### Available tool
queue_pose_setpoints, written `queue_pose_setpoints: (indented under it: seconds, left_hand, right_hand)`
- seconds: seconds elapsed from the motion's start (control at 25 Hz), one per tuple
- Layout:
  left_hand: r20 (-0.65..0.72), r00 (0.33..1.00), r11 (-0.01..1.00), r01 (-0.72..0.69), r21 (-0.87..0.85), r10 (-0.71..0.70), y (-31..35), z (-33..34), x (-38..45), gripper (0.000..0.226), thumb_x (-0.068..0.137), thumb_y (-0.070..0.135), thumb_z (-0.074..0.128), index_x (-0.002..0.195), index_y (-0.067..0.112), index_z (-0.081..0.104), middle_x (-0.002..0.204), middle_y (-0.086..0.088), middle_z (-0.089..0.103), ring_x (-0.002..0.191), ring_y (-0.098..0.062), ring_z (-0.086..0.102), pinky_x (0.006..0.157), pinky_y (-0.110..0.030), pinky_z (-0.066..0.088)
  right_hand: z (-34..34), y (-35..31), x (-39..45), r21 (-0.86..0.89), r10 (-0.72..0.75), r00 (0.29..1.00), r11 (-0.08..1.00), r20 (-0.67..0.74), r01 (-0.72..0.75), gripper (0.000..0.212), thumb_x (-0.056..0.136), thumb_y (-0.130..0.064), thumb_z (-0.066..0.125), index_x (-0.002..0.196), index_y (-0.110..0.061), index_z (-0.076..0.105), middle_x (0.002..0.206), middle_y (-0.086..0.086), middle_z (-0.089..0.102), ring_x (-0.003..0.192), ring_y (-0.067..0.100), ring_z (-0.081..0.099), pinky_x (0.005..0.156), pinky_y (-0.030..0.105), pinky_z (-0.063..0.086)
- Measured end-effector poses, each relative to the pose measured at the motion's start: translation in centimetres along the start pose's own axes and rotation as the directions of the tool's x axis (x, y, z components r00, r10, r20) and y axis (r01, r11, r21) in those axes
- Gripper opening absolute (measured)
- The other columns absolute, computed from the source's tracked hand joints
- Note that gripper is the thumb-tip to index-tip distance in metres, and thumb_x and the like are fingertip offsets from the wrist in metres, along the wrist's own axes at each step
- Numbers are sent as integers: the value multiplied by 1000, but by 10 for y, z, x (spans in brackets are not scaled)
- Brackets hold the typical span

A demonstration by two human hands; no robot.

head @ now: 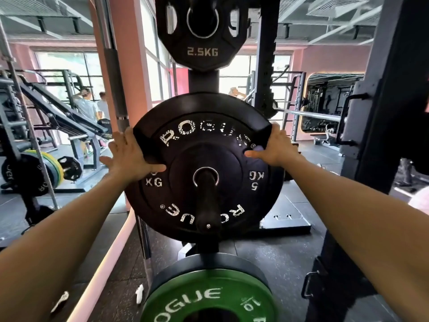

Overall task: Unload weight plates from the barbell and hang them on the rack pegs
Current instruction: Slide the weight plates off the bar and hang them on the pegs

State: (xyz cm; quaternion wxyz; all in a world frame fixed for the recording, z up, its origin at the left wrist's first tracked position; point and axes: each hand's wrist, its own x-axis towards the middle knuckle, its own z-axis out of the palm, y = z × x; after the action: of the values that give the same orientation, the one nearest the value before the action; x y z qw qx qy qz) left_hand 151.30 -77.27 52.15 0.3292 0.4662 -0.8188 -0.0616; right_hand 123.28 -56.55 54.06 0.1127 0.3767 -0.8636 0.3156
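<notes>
- Black 5 kg bumper plate (204, 168) with worn, speckled white lettering.
- Black 2.5 kg plate (202, 31) above, pale grey lettering.
- Green 10 kg plate (209, 296) below, white lettering, on a black plate (209, 263) behind.
- Pink walls (329, 59).
- Dark speckled floor (285, 263).

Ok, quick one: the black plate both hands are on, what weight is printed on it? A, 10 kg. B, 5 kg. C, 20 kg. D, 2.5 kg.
B: the black plate on the middle peg, held at its upper edge by the left hand and right hand, reads 5 KG beside the hub.
</notes>
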Motion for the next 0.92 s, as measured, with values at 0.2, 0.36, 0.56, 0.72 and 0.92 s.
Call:
queue_pose_setpoints:
  seconds: [0.2,0.36,0.56,0.72,0.92]
  left_hand:
    - [44,993,994,-107,-21,108,17,-25,-48,96,61,63,77,139,26,36,143,-14,33,132,-38,37,106,-59,32]
    - [98,990,995,-99,-11,100,37,-51,-87,80,64,74,65,127,27,50,130,-6,50,117,-30,54,100,-45,39]
    - [105,994,996,-44,82,35,62,-83,-142,83,57,88,54,122,37,51,129,3,50,120,-25,52,104,-56,35]
    - [156,987,994,-59,96,44,85,-113,-186,97,49,94,51,130,40,46,136,1,46,118,-24,53,104,-55,37]
    - [158,987,993,-40,110,22,118,-156,-248,106,43,96,52,131,37,46,132,2,46,110,-22,58,101,-51,43]
  right_hand:
    - [-35,13,-20,-29,-106,990,994,90,109,101,69,-55,77,145,-13,26,139,17,37,127,38,44,104,50,41]
    - [-60,27,-40,8,-260,943,964,208,265,98,71,-50,78,148,-22,25,144,13,34,129,36,42,107,49,37]
    - [-89,42,-71,43,-357,883,931,304,362,102,67,-51,80,148,-29,25,150,7,29,136,31,36,110,50,34]
    - [-118,49,-96,91,-396,856,917,334,388,107,64,-51,83,150,-27,24,152,7,28,139,30,32,114,48,30]
    - [-159,54,-130,128,-439,823,897,359,423,112,61,-57,82,150,-21,25,151,7,36,137,28,37,114,43,30]
